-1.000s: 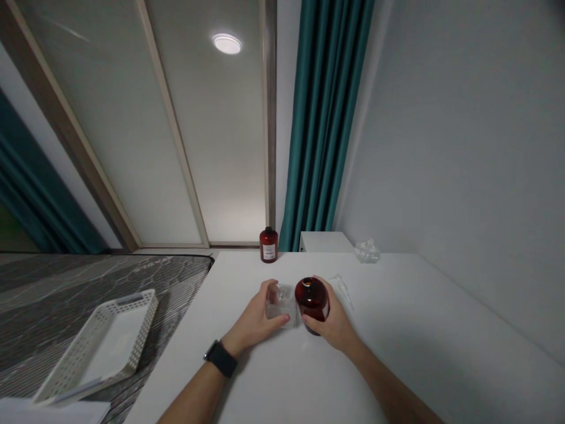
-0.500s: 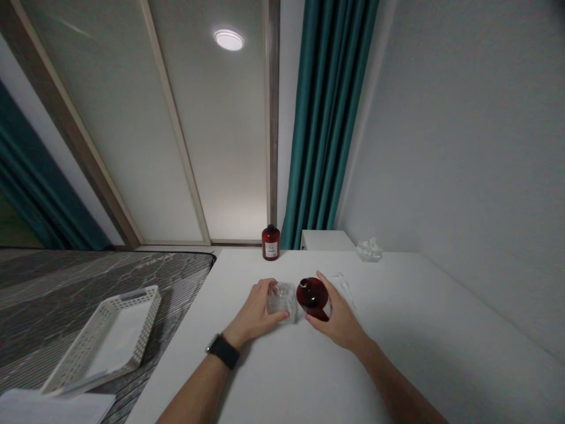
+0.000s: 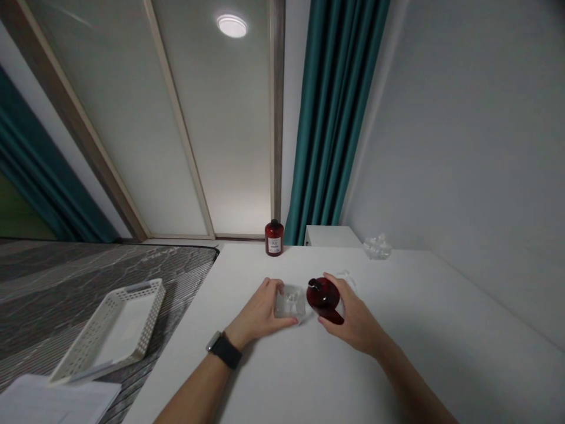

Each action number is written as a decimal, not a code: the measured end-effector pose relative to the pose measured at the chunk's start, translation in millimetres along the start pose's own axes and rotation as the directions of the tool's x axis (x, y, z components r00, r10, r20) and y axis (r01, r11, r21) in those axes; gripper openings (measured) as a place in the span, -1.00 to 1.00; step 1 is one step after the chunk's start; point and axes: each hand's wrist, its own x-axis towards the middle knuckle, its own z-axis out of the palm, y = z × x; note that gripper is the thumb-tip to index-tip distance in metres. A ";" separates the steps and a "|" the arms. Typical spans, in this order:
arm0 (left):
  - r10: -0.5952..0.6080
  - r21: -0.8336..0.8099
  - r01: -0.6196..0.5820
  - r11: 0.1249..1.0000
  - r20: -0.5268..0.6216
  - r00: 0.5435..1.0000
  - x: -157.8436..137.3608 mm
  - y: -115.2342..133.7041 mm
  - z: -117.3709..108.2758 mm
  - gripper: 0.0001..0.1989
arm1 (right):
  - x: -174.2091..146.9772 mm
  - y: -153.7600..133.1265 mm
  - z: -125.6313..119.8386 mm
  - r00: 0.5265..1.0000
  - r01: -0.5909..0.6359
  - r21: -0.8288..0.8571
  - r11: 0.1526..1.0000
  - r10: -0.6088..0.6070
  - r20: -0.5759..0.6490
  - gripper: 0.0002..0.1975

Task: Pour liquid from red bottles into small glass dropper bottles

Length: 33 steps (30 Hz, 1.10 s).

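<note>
My left hand is closed around the side of a clear, square-looking glass container, thumb at the near edge and fingers at the far edge. To its right, a dark red glass bottle is gripped in my right hand. The bottle leans left, its uncapped-looking neck pointing toward the glass container. Whether any liquid is passing between them is too small to tell. Behind my right hand lies some clear crumpled plastic, partly hidden by it.
A second dark red bottle with a white label stands at the white table's far edge. Another crumpled clear plastic piece sits at the back right. To the left are a white perforated basket and papers.
Both hands have shifted slightly right with the glass container and the bottle. The bottle's neck has turned a little, so its opening shows less. The view has moved slightly.
</note>
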 end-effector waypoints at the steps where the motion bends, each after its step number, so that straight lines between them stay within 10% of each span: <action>1: 0.001 0.005 -0.001 1.000 0.002 1.000 0.5 0.1 0.2 -0.50 | -0.1 -0.2 1.2 1.000 0.001 0.003 1.000 -0.001 -0.018 -0.21; 33: -0.001 0.073 0.001 0.997 0.004 1.000 1.8 -1.3 9.4 -0.39 | 3.9 -3.6 11.7 0.994 0.076 -0.062 0.995 -0.080 -0.068 -0.27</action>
